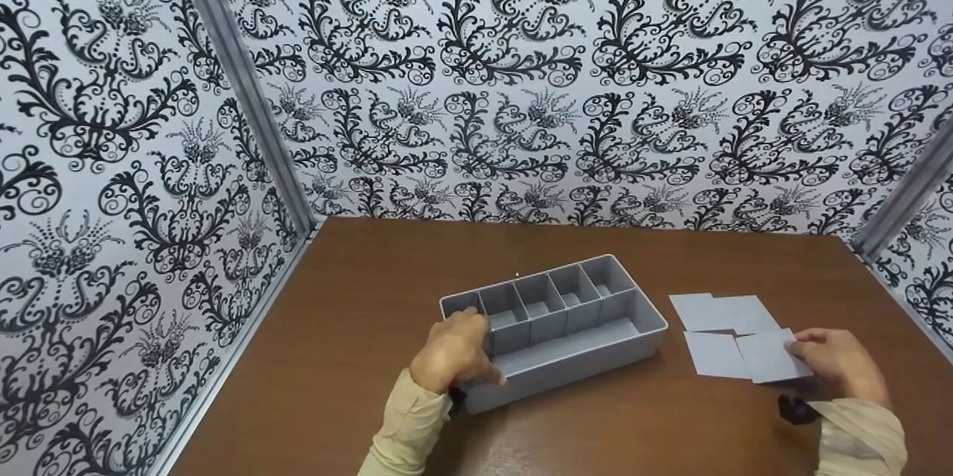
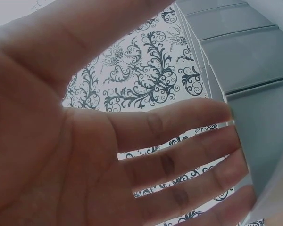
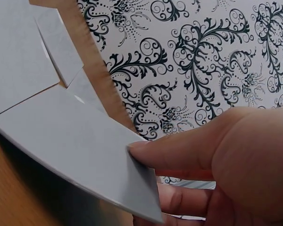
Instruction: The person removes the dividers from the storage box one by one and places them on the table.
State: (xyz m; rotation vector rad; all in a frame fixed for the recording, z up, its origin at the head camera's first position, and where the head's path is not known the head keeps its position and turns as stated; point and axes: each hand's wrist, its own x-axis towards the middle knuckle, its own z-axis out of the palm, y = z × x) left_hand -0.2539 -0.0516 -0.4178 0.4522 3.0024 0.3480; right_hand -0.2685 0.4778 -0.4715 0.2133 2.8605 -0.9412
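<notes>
A grey divided organizer box [image 1: 595, 368] stands on the brown table, with a row of small compartments behind one long front compartment. My left hand [image 1: 449, 351] is over its left end. In the left wrist view, the fairly straight fingertips [image 2: 221, 110] touch the box edge, with the palm facing the camera. At the right, my right hand [image 1: 845, 363] pinches the corner of a thin grey square panel [image 3: 89, 146] between thumb and fingers. That panel is tilted, its near edge raised off the table. Beside it lie similar flat panels [image 1: 712, 354], some overlapping.
The brown table [image 1: 357, 297] ends at a patterned black-and-white wall [image 1: 521, 126] at the back. Similar patterned panels flank it at the left [image 1: 112, 200] and right. Grey posts [image 1: 249, 81] mark the corners.
</notes>
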